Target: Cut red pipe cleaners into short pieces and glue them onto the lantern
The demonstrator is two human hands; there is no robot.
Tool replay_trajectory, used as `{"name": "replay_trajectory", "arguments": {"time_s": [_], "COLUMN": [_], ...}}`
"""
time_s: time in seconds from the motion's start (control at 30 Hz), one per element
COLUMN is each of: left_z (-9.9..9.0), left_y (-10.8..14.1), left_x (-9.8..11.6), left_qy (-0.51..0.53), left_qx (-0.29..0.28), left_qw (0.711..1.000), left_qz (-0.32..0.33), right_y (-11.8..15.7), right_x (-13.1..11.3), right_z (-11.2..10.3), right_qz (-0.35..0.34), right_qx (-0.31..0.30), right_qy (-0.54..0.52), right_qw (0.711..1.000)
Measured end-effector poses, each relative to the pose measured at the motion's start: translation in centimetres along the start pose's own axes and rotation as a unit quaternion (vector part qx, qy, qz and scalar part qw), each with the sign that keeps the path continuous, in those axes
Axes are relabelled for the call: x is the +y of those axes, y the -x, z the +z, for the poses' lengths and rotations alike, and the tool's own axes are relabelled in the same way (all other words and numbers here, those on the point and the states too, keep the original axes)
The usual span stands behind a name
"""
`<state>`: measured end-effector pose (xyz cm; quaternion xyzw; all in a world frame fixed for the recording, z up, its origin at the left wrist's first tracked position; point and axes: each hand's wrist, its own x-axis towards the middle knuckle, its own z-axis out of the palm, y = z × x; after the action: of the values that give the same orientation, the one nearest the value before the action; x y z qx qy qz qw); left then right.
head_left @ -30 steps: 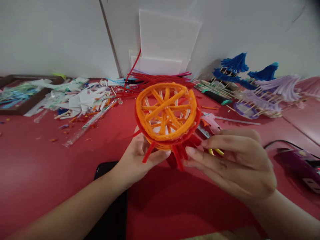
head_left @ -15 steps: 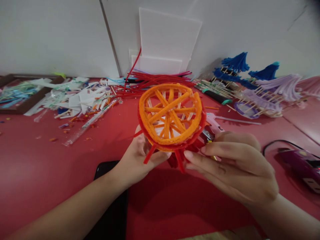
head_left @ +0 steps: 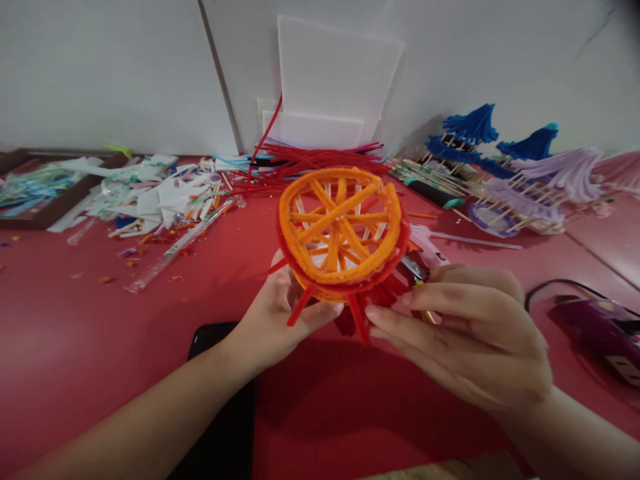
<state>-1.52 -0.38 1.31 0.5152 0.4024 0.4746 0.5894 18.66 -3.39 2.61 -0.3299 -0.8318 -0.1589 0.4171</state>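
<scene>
An orange and red structure (head_left: 340, 223) of fuzzy stems, with a round spoked orange face and short wooden sticks inside, is held above the red table. My left hand (head_left: 280, 317) grips it from below and the left, the thumb along its lower edge. Beside its lower right, the fingertips of my right hand (head_left: 465, 327) touch the red stems (head_left: 359, 317) that hang down. Behind the structure and my right hand, a pair of pliers or scissors (head_left: 415, 269) and a pink glue gun (head_left: 429, 245) are partly hidden.
White scraps (head_left: 167, 200) and a brown tray (head_left: 43, 213) lie at the left. Red stems (head_left: 320, 160) are heaped by the wall. Blue umbrella-like pieces (head_left: 470, 127) and lilac ones (head_left: 555, 173) stand at right, above a purple device (head_left: 597, 333). A black phone-like slab (head_left: 225, 427) lies in front.
The round orange face has tilted and shifted very slightly to the left. My right hand has moved slightly left with it; my left hand keeps its hold.
</scene>
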Motion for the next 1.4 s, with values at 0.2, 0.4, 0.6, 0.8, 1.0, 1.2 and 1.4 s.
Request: {"name": "replay_trajectory", "arguments": {"time_s": [0.2, 0.4, 0.6, 0.8, 1.0, 1.2, 1.4], "left_z": [-0.1, -0.5, -0.7, -0.5, -0.4, -0.2, -0.1], "left_y": [-0.1, -0.4, -0.7, -0.7, -0.7, -0.6, -0.5], "left_x": [-0.5, -1.5, -1.6, -1.7, -1.7, -1.3, -0.5], "left_qy": [0.031, 0.141, 0.137, 0.106, 0.081, 0.001, -0.065], "left_qx": [-0.055, 0.086, 0.106, 0.075, 0.068, 0.032, 0.024], "left_qw": [0.996, 0.98, 0.982, 0.991, 0.994, 0.999, 0.997], "left_qz": [-0.066, -0.11, -0.079, -0.044, 0.001, 0.018, 0.023], "right_y": [-0.2, 0.1, 1.9, 2.1, 0.9, -0.2, -0.7], "right_x": [0.2, 2.6, 5.4, 4.5, 3.5, 0.8, -1.2], "right_z": [-0.4, 0.2, 1.7, 2.6, 2.0, 0.5, 0.4], "right_qz": [-0.003, 0.076, 0.116, 0.155, 0.163, 0.143, 0.122], "right_qx": [-0.014, -0.015, -0.216, -0.333, -0.153, -0.023, 0.007], "right_qy": [-0.001, -0.009, -0.031, -0.094, -0.075, -0.073, -0.039], "right_qw": [1.0, 0.997, 0.969, 0.925, 0.972, 0.987, 0.992]}}
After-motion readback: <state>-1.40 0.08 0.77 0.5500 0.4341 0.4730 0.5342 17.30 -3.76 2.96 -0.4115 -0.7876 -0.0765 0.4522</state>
